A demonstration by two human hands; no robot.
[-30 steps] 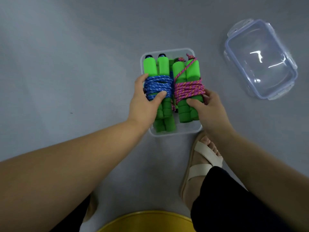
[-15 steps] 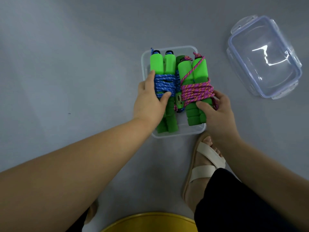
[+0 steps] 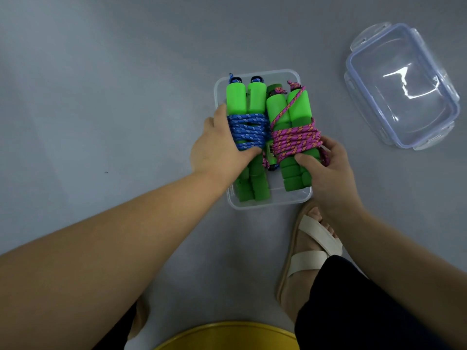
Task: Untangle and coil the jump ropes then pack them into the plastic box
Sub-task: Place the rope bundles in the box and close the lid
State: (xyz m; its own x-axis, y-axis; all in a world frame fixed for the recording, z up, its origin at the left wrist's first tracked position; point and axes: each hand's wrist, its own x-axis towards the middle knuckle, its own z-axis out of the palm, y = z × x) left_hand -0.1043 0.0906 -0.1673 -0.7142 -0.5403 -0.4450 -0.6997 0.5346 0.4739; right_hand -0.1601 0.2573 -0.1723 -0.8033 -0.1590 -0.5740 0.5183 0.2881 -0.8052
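Blue-rope bundle (image 3: 249,130), wound round 2 green handles, is grasped by the left grip (image 3: 219,147), thumb laid across the coils. Pink-rope bundle (image 3: 295,140), wound likewise, is held by the right grip (image 3: 326,168), thumb on the handles, fingers curled at the rt side. Both bundles are set side by side in the clear plastic box (image 3: 267,205) on the floor (image 3: 101,97). Lid (image 3: 401,89) lies well apart, to the rt.

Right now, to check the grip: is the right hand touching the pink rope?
Touching. Head view: the right hand grips the pink rope, thumb on its handles, fingers round its side.
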